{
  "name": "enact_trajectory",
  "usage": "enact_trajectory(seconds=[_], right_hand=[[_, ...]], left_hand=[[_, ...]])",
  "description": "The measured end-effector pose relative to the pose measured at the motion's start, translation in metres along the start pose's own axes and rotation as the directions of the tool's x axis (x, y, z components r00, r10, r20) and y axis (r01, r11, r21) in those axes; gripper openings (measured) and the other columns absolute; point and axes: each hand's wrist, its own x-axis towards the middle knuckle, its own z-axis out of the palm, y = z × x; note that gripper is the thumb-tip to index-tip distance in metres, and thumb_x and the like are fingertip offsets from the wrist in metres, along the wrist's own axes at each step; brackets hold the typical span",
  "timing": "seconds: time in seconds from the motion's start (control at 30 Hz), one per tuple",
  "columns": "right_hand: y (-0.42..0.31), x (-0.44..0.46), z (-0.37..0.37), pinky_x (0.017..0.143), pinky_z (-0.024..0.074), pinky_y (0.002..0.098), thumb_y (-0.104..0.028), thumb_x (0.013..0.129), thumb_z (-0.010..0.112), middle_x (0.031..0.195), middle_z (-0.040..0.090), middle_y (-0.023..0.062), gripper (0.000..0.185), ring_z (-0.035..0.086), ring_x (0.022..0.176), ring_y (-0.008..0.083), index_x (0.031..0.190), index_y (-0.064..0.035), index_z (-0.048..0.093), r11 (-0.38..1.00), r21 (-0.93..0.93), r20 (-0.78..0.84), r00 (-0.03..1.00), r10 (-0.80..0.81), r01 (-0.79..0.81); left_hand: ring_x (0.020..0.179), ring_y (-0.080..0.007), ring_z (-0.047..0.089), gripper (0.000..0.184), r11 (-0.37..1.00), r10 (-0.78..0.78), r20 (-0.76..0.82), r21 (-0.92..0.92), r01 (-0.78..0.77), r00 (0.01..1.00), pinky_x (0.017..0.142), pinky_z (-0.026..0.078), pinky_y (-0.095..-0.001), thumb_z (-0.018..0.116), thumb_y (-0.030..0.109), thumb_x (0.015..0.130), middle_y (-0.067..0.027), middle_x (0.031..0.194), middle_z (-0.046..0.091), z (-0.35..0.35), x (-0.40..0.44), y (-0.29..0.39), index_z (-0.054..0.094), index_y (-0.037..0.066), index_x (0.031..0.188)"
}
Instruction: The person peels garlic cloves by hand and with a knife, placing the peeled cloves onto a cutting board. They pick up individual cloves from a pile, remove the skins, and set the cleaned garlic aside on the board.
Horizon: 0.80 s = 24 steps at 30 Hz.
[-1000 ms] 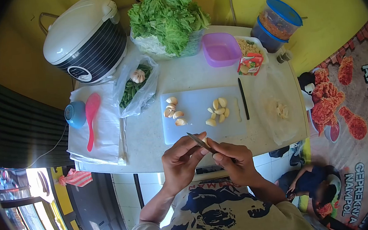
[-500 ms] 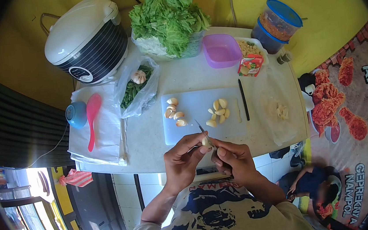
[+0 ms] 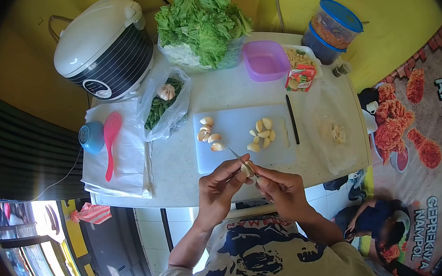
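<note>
Between the thumb and fingers of my left hand (image 3: 216,190) is a garlic clove (image 3: 246,170), held just past the near edge of a white cutting board (image 3: 236,126). My right hand (image 3: 283,189) is closed around a small knife (image 3: 235,156), its blade crossing the clove and pointing up and left; the handle is mostly hidden. On the board's left lie several cloves in their skins (image 3: 206,130). Several peeled cloves (image 3: 265,134) sit right of centre.
A plastic bag (image 3: 179,115) holds green chillies and a garlic bulb. Behind are a rice cooker (image 3: 104,53), lettuce (image 3: 202,22) and a purple container (image 3: 267,61). A pink rice paddle (image 3: 110,143) rests at left; at right, garlic scraps (image 3: 339,133) lie on plastic. Another person (image 3: 375,224) sits lower right.
The knife tip has swung left and down toward the skin-on cloves. My right hand has turned slightly around the clove, while the things on the table stay put.
</note>
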Motion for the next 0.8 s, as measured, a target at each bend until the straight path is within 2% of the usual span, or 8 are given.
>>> enact_trajectory(seconds=[0.07, 0.17, 0.23, 0.27, 0.33, 0.57, 0.63, 0.8], right_hand=[[0.001, -0.001, 0.000, 0.045, 0.0274, 0.0174, -0.017, 0.095, 0.046, 0.068, 0.044, -0.0033, 0.034, 0.033, 0.051, 0.0030, 0.128, -0.0083, 0.049, 0.986, -0.110, -0.005, 0.992, -0.130, 0.129], [-0.010, -0.001, -0.004, 0.046, 0.0281, 0.0175, -0.017, 0.096, 0.046, 0.068, 0.045, -0.0031, 0.034, 0.034, 0.053, 0.0028, 0.128, -0.0087, 0.049, 0.998, 0.035, 0.033, 0.998, 0.058, -0.060], [-0.017, 0.001, -0.007, 0.048, 0.0282, 0.0172, -0.016, 0.095, 0.047, 0.067, 0.045, -0.0028, 0.035, 0.034, 0.054, 0.0024, 0.129, -0.0088, 0.049, 0.889, 0.313, 0.098, 0.942, 0.321, -0.335], [-0.016, 0.001, -0.007, 0.048, 0.0282, 0.0172, -0.016, 0.095, 0.047, 0.067, 0.045, -0.0028, 0.035, 0.034, 0.054, 0.0024, 0.129, -0.0088, 0.049, 0.889, 0.313, 0.099, 0.942, 0.321, -0.335], [-0.012, 0.000, -0.006, 0.049, 0.0319, 0.0180, -0.014, 0.094, 0.048, 0.066, 0.045, -0.0025, 0.036, 0.037, 0.055, 0.0034, 0.130, -0.0073, 0.048, 0.964, 0.176, 0.096, 0.978, 0.186, -0.200], [-0.012, -0.002, 0.003, 0.053, 0.0423, 0.0247, -0.005, 0.088, 0.054, 0.066, 0.055, 0.0034, 0.042, 0.052, 0.057, 0.0091, 0.129, -0.0035, 0.047, 0.956, -0.185, -0.072, 0.967, -0.246, 0.229], [-0.008, 0.001, 0.000, 0.052, 0.0425, 0.0256, -0.001, 0.083, 0.059, 0.070, 0.059, 0.0084, 0.046, 0.056, 0.057, 0.0126, 0.128, -0.0037, 0.049, 0.729, -0.479, 0.125, 0.860, -0.495, 0.489], [-0.009, 0.005, 0.001, 0.048, 0.0409, 0.0258, -0.001, 0.079, 0.061, 0.068, 0.059, 0.0102, 0.044, 0.054, 0.052, 0.0156, 0.122, -0.0035, 0.054, 0.687, -0.550, 0.175, 0.869, -0.462, 0.476]], left_hand=[[0.090, -0.0125, 0.059, 0.031, 0.996, 0.048, 0.009, 0.071, -0.049, 0.999, 0.079, 0.050, -0.0264, 0.058, -0.005, 0.084, -0.0103, 0.108, 0.060, -0.001, 0.001, -0.001, 0.059, 0.001, 0.114], [0.089, -0.0128, 0.059, 0.029, 0.988, 0.065, 0.006, 0.142, -0.065, 0.998, 0.077, 0.051, -0.0257, 0.060, -0.004, 0.083, -0.0100, 0.104, 0.061, -0.005, 0.001, -0.004, 0.060, 0.001, 0.112], [0.087, -0.0139, 0.060, 0.026, 0.998, -0.042, 0.002, -0.038, 0.042, 0.999, 0.077, 0.052, -0.0255, 0.060, -0.005, 0.082, -0.0085, 0.099, 0.062, -0.007, 0.001, -0.006, 0.062, 0.001, 0.107], [0.087, -0.0139, 0.060, 0.026, 0.998, -0.041, 0.002, -0.038, 0.041, 0.999, 0.077, 0.052, -0.0255, 0.060, -0.005, 0.082, -0.0085, 0.099, 0.062, -0.007, 0.001, -0.006, 0.062, 0.001, 0.107], [0.085, -0.0160, 0.062, 0.022, 0.944, -0.149, 0.034, -0.292, 0.152, 0.988, 0.078, 0.053, -0.0270, 0.059, -0.004, 0.083, -0.0086, 0.096, 0.064, -0.008, 0.003, -0.005, 0.062, 0.001, 0.104], [0.084, -0.0176, 0.064, 0.018, 0.758, -0.333, 0.051, -0.579, 0.300, 0.942, 0.077, 0.055, -0.0287, 0.060, 0.004, 0.085, -0.0093, 0.094, 0.065, -0.017, 0.000, -0.008, 0.062, 0.001, 0.103], [0.084, -0.0164, 0.064, 0.018, 0.709, -0.304, 0.110, -0.637, 0.302, 0.946, 0.077, 0.055, -0.0287, 0.061, 0.004, 0.084, -0.0084, 0.094, 0.065, -0.017, 0.000, -0.010, 0.063, 0.003, 0.102], [0.085, -0.0164, 0.064, 0.018, 0.731, -0.265, 0.065, -0.636, 0.245, 0.962, 0.078, 0.054, -0.0289, 0.062, 0.006, 0.084, -0.0082, 0.094, 0.065, -0.013, 0.000, -0.012, 0.063, 0.002, 0.102]])
